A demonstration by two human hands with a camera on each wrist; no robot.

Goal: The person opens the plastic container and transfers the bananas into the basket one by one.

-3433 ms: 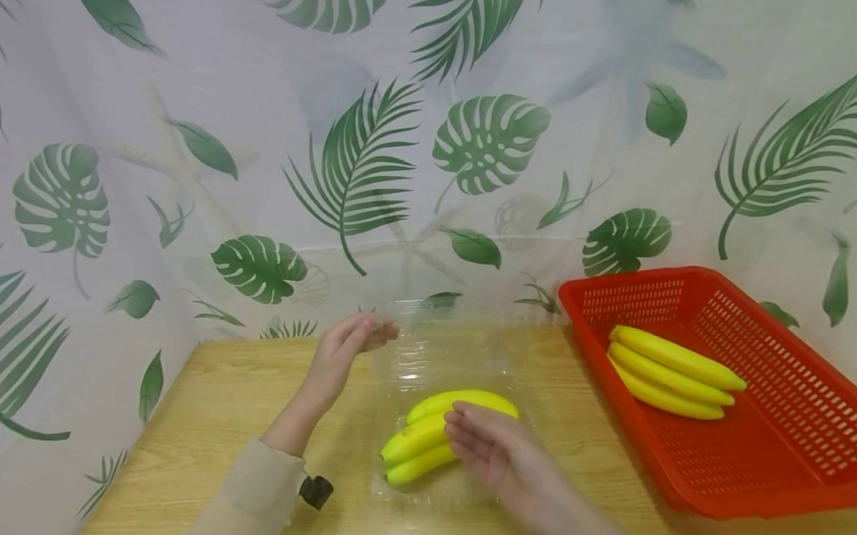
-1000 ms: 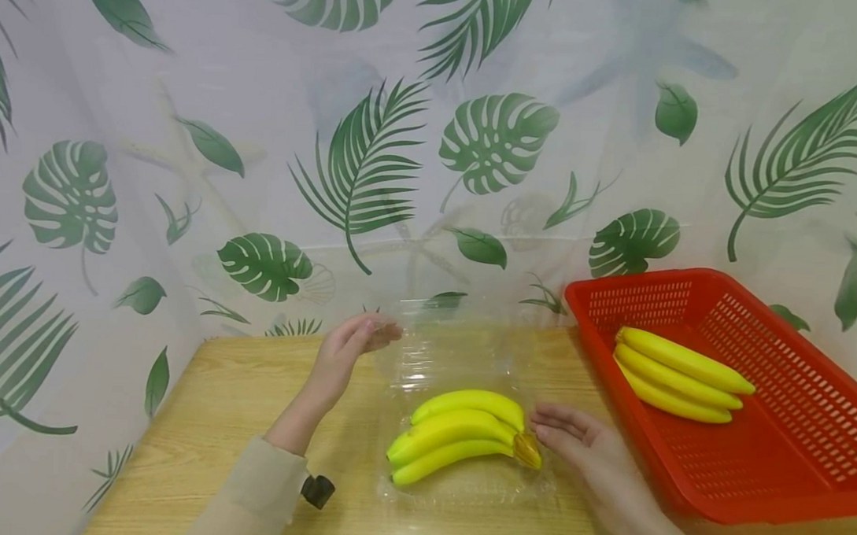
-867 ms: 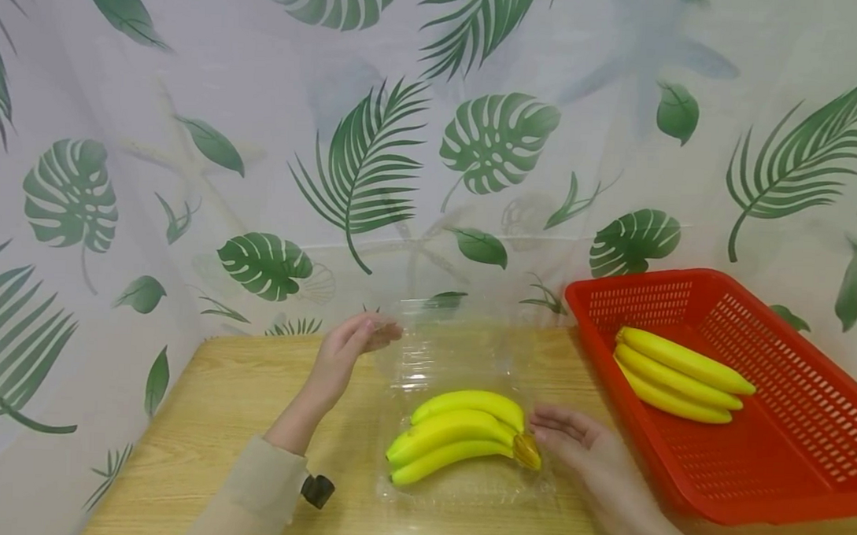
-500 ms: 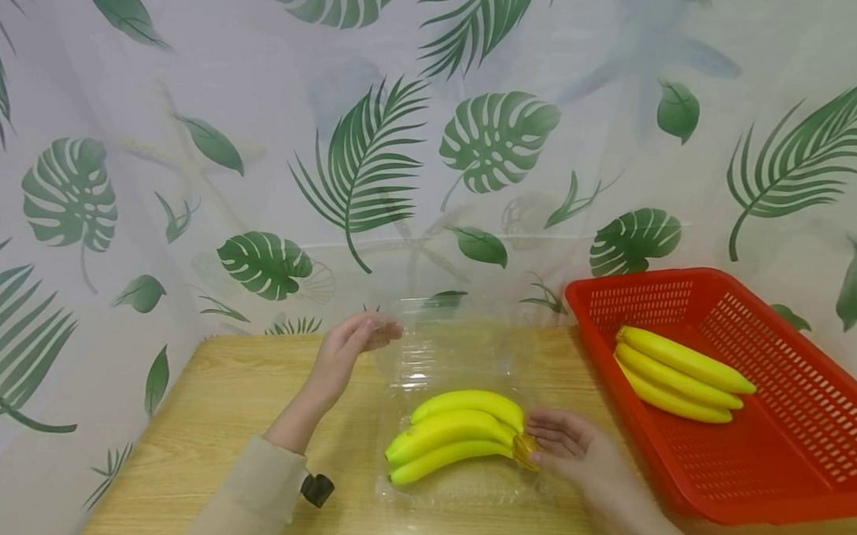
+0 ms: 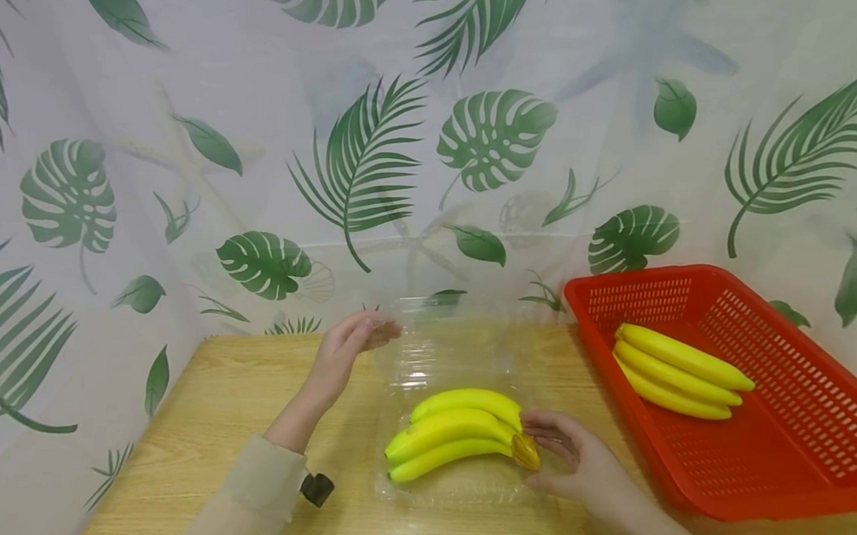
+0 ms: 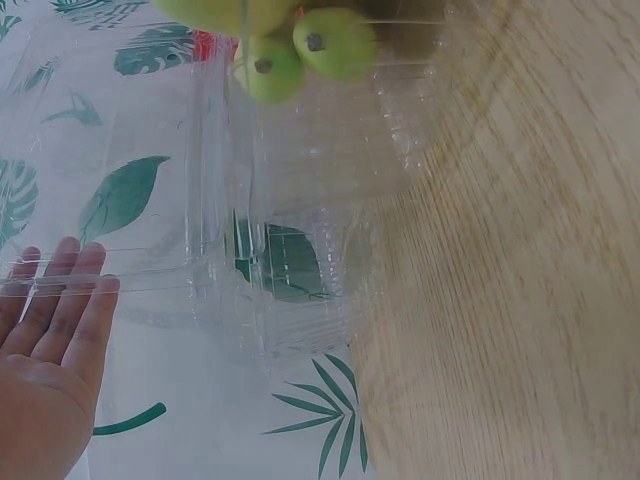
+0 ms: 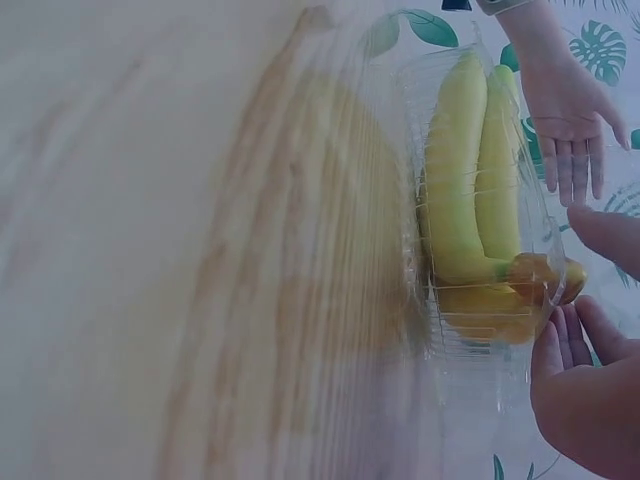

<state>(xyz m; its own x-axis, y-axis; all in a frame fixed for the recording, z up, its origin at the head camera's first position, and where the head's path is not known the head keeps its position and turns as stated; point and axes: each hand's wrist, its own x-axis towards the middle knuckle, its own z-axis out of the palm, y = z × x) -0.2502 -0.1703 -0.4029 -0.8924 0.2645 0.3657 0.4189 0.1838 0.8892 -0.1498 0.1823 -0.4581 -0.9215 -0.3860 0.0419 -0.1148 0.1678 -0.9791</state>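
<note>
A bunch of yellow bananas [image 5: 458, 427] lies in a clear plastic clamshell box [image 5: 456, 494], its brown stem end [image 5: 526, 450] poking over the box's right side. The transparent lid [image 5: 450, 351] stands raised behind it. My left hand [image 5: 340, 349] is at the lid's left edge, with straight fingers against the plastic in the left wrist view. My right hand [image 5: 581, 463] is beside the stem end, thumb and fingers spread apart. In the right wrist view, the thumb [image 7: 612, 238] and fingertips are on either side of the stem, close to the box rim.
A red perforated basket [image 5: 797, 477] stands on the right, with another bunch of bananas [image 5: 680, 375] inside. The wooden table [image 5: 218, 402] backs onto a leaf-patterned sheet [image 5: 393, 54]. A black band piece [image 5: 317, 490] sits by my left sleeve.
My right hand has moved from over the bananas to the right, by the stem end. Its thumb has since spread away from the fingers. The left hand and the box stay put.
</note>
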